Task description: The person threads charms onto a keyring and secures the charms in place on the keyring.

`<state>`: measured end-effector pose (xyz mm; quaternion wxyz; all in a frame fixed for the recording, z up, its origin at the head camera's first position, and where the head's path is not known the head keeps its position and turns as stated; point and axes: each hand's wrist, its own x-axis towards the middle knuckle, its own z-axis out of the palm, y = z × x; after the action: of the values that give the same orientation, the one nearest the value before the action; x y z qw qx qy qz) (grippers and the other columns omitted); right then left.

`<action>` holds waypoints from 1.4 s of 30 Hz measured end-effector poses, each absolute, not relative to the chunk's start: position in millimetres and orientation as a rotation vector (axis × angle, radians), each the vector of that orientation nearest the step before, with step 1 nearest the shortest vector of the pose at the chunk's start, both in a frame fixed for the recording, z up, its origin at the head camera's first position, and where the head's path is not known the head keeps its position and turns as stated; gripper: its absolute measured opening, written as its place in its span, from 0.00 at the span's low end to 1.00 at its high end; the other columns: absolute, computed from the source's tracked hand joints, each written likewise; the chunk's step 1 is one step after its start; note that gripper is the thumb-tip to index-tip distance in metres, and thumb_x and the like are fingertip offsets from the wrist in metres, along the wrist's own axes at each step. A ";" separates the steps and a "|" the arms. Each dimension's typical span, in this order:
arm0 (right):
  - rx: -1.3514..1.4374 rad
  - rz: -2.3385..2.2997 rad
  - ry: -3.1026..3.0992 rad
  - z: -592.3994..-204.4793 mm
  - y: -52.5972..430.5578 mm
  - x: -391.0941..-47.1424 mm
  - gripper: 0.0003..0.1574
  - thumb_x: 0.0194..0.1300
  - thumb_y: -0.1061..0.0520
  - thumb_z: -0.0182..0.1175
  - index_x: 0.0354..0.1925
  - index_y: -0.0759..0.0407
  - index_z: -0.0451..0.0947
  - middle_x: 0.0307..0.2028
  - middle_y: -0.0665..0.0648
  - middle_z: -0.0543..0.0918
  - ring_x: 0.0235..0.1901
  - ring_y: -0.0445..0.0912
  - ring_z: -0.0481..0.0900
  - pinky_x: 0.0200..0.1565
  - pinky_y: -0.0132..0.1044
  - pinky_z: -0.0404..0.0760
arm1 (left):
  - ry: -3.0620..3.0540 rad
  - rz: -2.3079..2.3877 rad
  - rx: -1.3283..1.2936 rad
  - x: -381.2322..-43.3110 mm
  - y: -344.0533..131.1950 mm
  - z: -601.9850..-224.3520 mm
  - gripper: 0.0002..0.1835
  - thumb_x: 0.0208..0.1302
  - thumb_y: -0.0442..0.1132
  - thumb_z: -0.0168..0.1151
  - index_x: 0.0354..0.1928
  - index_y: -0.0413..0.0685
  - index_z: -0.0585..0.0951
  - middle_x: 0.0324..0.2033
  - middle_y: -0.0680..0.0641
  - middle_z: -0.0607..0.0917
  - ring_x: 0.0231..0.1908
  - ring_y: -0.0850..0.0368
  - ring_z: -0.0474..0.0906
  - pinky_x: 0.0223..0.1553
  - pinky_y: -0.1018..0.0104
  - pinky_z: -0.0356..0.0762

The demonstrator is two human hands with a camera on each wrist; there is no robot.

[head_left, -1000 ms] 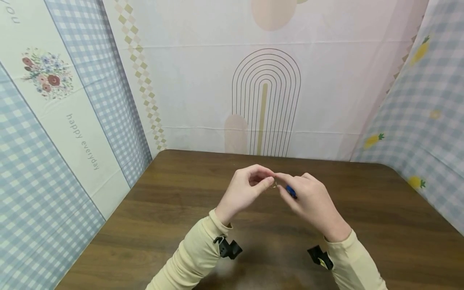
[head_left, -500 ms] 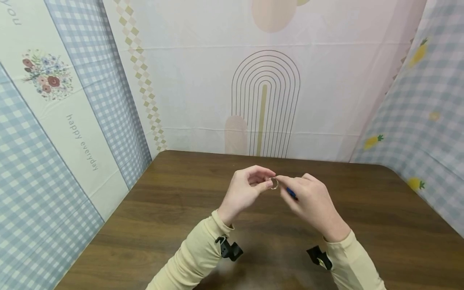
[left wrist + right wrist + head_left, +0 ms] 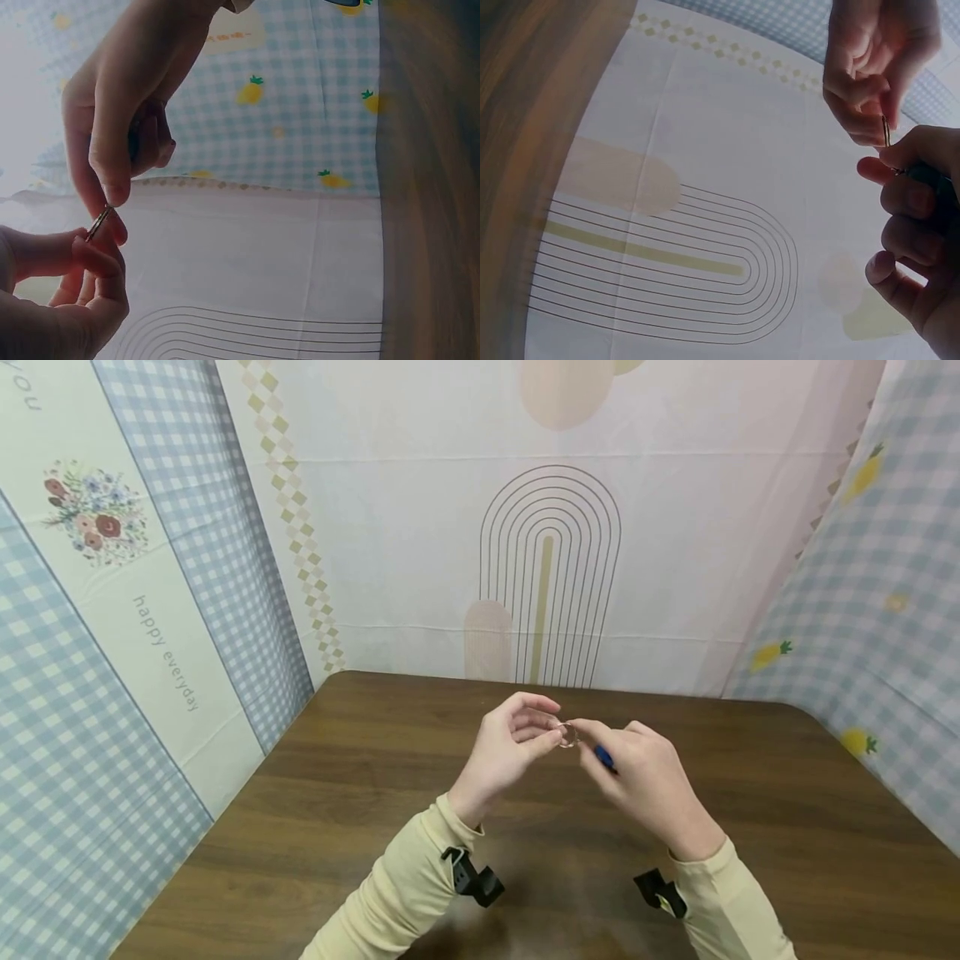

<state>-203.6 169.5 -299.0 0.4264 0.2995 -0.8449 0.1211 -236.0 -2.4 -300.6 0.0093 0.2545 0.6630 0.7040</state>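
Note:
A small metal split key ring (image 3: 567, 747) is held up between both hands, well above the tabletop. My left hand (image 3: 495, 756) pinches one side of it between thumb and a finger, with the index finger raised above. On the opposite side, my right hand (image 3: 641, 772) pinches the ring with thumb and index finger. A small blue object (image 3: 604, 758) sits in the curl of the right hand, mostly hidden by the fingers; its kind cannot be made out. The left wrist view shows the ring (image 3: 99, 223) nearly edge-on, with a doubled band.
A dark brown wooden table (image 3: 337, 827) lies beneath the hands. Behind it hangs a pale cloth (image 3: 405, 552) with printed arches. Blue checked cloths hang at the left (image 3: 45, 693) and right (image 3: 885, 643). Black camera mounts (image 3: 476, 878) are strapped at both sleeves.
The ring was edge-on and hardly visible a second ago; it has since turned to show its round face. The left index finger has lifted away from it. The right hand has barely moved.

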 end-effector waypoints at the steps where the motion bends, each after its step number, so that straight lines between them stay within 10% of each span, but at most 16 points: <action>1: 0.751 0.308 -2.109 -298.5 169.8 -203.1 0.15 0.52 0.61 0.53 0.39 0.52 0.79 0.11 0.42 0.67 0.16 0.36 0.61 0.24 0.29 0.62 | 2.072 2.206 0.784 -236.5 -2.1 -300.4 0.14 0.55 0.29 0.60 0.44 0.43 0.74 0.37 0.36 0.81 0.35 0.57 0.81 0.34 0.71 0.77; 15: 0.714 0.308 -2.150 -296.8 165.0 -194.6 0.11 0.48 0.62 0.60 0.33 0.49 0.79 0.11 0.38 0.65 0.17 0.34 0.59 0.21 0.25 0.60 | 1.891 2.163 0.760 -233.3 -3.9 -301.1 0.10 0.64 0.36 0.51 0.44 0.38 0.71 0.25 0.51 0.77 0.28 0.62 0.74 0.33 0.69 0.72; 42: 0.573 0.328 -2.089 -300.8 148.6 -182.3 0.12 0.48 0.61 0.56 0.33 0.50 0.79 0.09 0.43 0.65 0.14 0.36 0.57 0.18 0.26 0.57 | 2.123 2.182 0.951 -215.2 -17.2 -302.3 0.14 0.53 0.31 0.62 0.43 0.38 0.79 0.37 0.38 0.84 0.36 0.55 0.82 0.38 0.71 0.79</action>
<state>-182.3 148.6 -300.8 0.4578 0.2326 -0.8477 0.1329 -215.2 -17.2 -302.3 -0.0240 0.2980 0.6654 0.6840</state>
